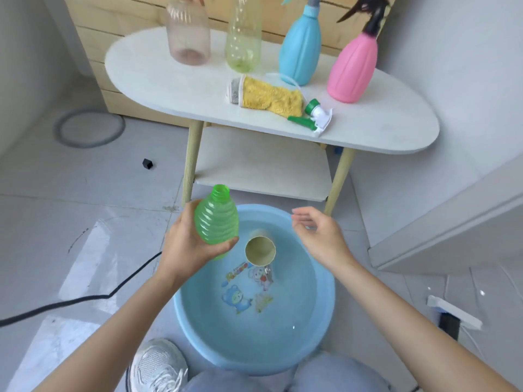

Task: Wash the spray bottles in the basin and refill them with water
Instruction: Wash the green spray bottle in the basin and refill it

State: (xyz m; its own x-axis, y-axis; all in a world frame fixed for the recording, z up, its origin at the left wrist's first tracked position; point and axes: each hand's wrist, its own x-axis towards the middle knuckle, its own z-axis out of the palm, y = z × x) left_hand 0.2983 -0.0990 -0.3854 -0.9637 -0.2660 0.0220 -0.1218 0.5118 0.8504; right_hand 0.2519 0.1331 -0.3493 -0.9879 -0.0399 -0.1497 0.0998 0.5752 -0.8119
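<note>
Green bottle (216, 219), uncapped, gripped by left hand (186, 244) fingers over basin (325, 292); right hand (319, 236) spread, empty. At 12 o'clock, four bottles (301, 49) on worktop (396, 128) apparently await washing.

Bright even daylight, glare patches on wet floor tiles (85, 250), wide-angle edge bending, slight overall softness
</note>
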